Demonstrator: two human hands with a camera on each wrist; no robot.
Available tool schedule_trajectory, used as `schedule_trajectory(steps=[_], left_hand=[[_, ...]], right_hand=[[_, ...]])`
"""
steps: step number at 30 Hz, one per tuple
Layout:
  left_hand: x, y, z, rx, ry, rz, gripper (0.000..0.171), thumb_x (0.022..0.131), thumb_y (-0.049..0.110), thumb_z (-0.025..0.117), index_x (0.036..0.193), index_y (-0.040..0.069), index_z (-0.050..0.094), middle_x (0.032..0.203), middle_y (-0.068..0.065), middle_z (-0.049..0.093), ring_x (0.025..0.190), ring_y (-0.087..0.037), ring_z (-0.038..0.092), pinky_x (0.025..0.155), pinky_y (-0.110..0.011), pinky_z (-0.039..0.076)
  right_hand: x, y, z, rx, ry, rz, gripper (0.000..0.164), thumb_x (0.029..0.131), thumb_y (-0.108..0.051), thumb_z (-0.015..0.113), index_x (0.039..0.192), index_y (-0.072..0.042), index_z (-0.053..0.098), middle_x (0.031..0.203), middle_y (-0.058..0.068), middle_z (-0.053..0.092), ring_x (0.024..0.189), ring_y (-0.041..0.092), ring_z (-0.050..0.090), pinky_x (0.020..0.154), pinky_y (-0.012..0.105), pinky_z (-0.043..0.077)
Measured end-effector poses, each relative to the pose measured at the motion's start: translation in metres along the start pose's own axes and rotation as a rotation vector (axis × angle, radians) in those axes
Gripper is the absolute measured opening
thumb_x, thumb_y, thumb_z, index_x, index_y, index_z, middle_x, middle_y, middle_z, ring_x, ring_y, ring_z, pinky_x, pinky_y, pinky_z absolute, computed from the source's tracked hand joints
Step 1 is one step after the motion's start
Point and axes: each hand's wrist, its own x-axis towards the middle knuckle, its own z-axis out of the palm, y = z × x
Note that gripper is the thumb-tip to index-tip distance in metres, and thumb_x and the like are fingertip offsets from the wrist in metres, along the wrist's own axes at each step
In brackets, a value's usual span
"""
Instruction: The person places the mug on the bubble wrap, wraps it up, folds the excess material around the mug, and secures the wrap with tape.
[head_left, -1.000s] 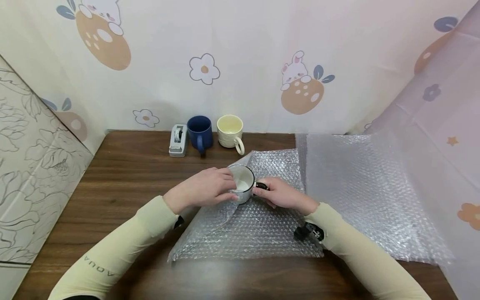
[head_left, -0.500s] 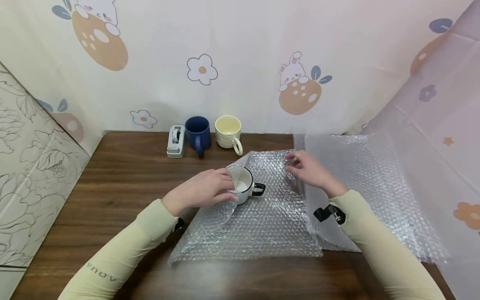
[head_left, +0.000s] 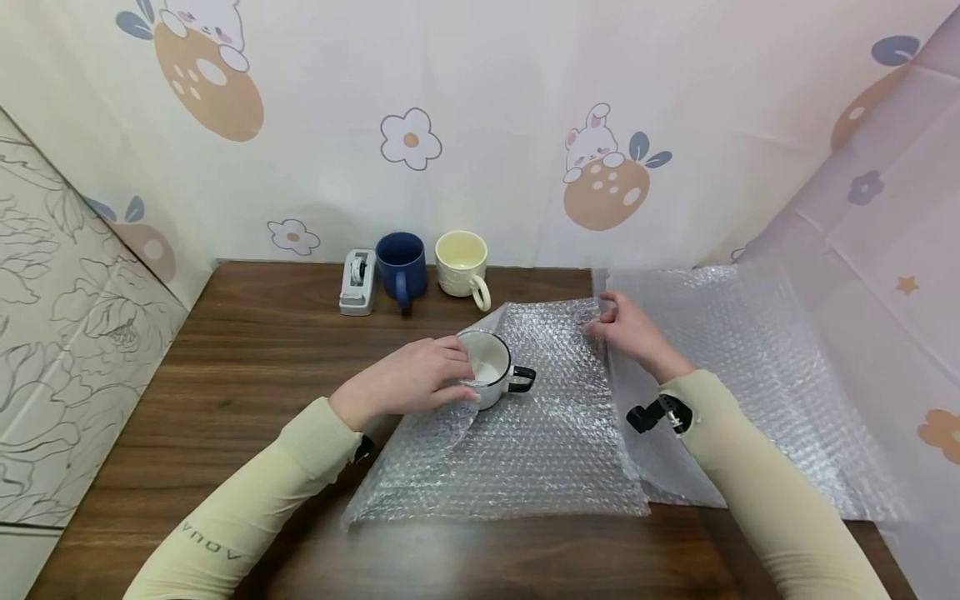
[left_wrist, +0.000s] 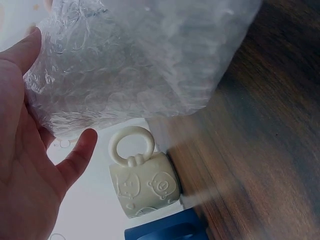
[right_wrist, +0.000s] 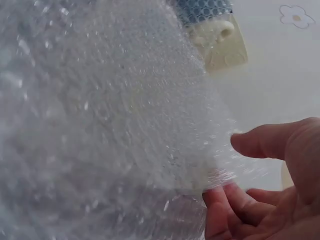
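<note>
A white enamel mug (head_left: 491,393) with a dark rim and black handle lies tilted on a sheet of bubble wrap (head_left: 540,467), its handle to the right. My left hand (head_left: 408,379) holds the folded-over left part of the sheet against the mug, fingertips over the rim. In the left wrist view, bubble wrap (left_wrist: 115,85) hides the mug between thumb and fingers. My right hand (head_left: 633,329) is at the sheet's upper right corner. In the right wrist view its fingers reach under the edge of the bubble wrap (right_wrist: 150,110), the thumb (right_wrist: 250,142) standing apart above.
At the back of the wooden table (head_left: 247,400) stand a tape dispenser (head_left: 357,283), a blue mug (head_left: 401,267) and a cream mug (head_left: 461,265). More bubble wrap (head_left: 757,392) covers the right side. A patterned curtain (head_left: 495,167) hangs behind.
My right hand has let go of the mug's handle and moved up and right to the sheet's far right corner. My left hand stays on the wrapped side of the mug.
</note>
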Motion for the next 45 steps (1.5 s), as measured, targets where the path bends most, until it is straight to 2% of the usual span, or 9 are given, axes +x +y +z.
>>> schedule_trajectory(steps=[5,8,15,20,26,33,40,42,45], left_hand=[[0.002,-0.001,0.002,-0.007,0.012,0.006,0.027,0.1,0.041,0.059,0.098,0.017,0.072,0.096,0.009,0.068,0.106,-0.012,0.054,0.092,-0.031,0.047],[0.002,-0.001,0.002,-0.009,0.005,0.0,0.027,0.1,0.041,0.059,0.099,0.017,0.072,0.096,0.009,0.068,0.106,-0.012,0.054,0.091,-0.031,0.047],[0.001,-0.001,0.001,-0.003,-0.014,-0.021,0.029,0.1,0.042,0.058,0.1,0.017,0.072,0.097,0.009,0.068,0.106,-0.011,0.054,0.091,-0.032,0.047],[0.001,0.001,0.0,-0.002,-0.028,-0.037,0.028,0.1,0.043,0.058,0.099,0.018,0.072,0.098,0.009,0.067,0.105,-0.012,0.053,0.091,-0.033,0.047],[0.001,0.0,0.0,0.004,-0.037,-0.041,0.029,0.1,0.043,0.058,0.097,0.018,0.071,0.097,0.009,0.067,0.106,-0.012,0.053,0.09,-0.033,0.047],[0.002,-0.002,0.0,-0.001,-0.037,-0.032,0.029,0.1,0.043,0.058,0.096,0.018,0.07,0.095,0.009,0.067,0.106,-0.012,0.053,0.09,-0.033,0.047],[0.002,-0.002,-0.001,-0.011,-0.041,-0.028,0.028,0.1,0.043,0.058,0.097,0.018,0.071,0.096,0.01,0.067,0.106,-0.012,0.054,0.09,-0.032,0.047],[0.002,-0.003,-0.001,-0.013,-0.039,-0.022,0.027,0.1,0.043,0.058,0.097,0.019,0.071,0.095,0.01,0.067,0.107,-0.012,0.054,0.091,-0.032,0.047],[0.002,-0.004,-0.001,-0.02,-0.036,-0.013,0.027,0.1,0.042,0.058,0.097,0.018,0.071,0.095,0.01,0.067,0.107,-0.012,0.054,0.093,-0.031,0.046]], right_hand=[[-0.004,0.005,-0.002,-0.032,-0.106,-0.061,0.036,0.095,-0.022,0.068,0.117,0.006,0.062,0.109,0.018,0.066,0.096,0.03,0.059,0.083,0.041,0.048],[-0.008,0.006,-0.004,0.03,-0.188,-0.107,0.021,0.096,-0.017,0.066,0.102,0.003,0.063,0.103,0.018,0.066,0.087,0.026,0.06,0.073,0.036,0.051],[-0.021,0.002,-0.006,0.302,-0.347,-0.116,0.021,0.104,-0.018,0.054,0.11,0.002,0.049,0.12,0.023,0.064,0.101,0.031,0.067,0.077,0.043,0.058],[-0.029,-0.009,-0.004,0.411,-0.34,-0.157,0.022,0.106,-0.021,0.049,0.108,0.0,0.045,0.117,0.02,0.064,0.097,0.028,0.069,0.07,0.043,0.059],[-0.044,-0.033,-0.001,0.368,-0.326,-0.305,0.015,0.104,-0.017,0.053,0.105,-0.002,0.051,0.136,0.015,0.058,0.099,0.023,0.067,0.075,0.035,0.055],[-0.056,-0.053,0.012,0.322,-0.313,-0.393,0.01,0.101,-0.011,0.055,0.096,-0.006,0.048,0.104,0.011,0.057,0.084,0.018,0.049,0.073,0.032,0.044],[-0.056,-0.059,0.029,0.53,-0.448,-0.437,0.015,0.102,-0.008,0.049,0.114,-0.007,0.057,0.143,0.007,0.053,0.123,0.016,0.047,0.1,0.034,0.037],[-0.054,-0.059,0.035,0.568,-0.453,-0.439,0.024,0.101,-0.007,0.047,0.122,-0.01,0.059,0.132,0.0,0.058,0.126,0.014,0.047,0.103,0.033,0.034],[-0.054,-0.065,0.043,0.568,-0.425,-0.452,0.017,0.098,-0.004,0.048,0.111,-0.008,0.058,0.104,-0.003,0.056,0.101,0.013,0.049,0.089,0.03,0.038]])
